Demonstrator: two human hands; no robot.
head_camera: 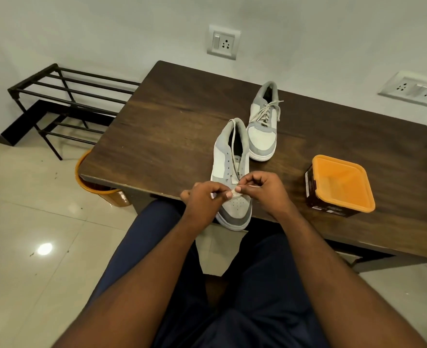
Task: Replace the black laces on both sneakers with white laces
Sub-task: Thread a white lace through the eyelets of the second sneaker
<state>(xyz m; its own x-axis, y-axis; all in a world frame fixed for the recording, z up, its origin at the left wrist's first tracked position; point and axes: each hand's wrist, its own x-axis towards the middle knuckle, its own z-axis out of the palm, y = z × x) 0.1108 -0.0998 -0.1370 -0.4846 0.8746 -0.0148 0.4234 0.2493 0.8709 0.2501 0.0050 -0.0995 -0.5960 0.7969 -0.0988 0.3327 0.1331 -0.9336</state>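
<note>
Two grey-and-white sneakers stand on a dark wooden table (157, 126). The far sneaker (262, 131) is fully laced with a white lace tied at the top. The near sneaker (230, 162) sits at the table's front edge, its toe over the edge and its upper eyelets bare. My left hand (205, 197) and my right hand (265, 189) meet over its lower eyelets, each pinching a white lace (233, 192) between thumb and forefinger. Most of that lace is hidden by my fingers. No black lace is in view.
An open orange tub (340, 184) with a dark label stands on the table to the right. An orange bin (99, 189) sits on the tiled floor under the table's left corner. A black metal shoe rack (66, 101) stands against the wall at left. My knees are below the table edge.
</note>
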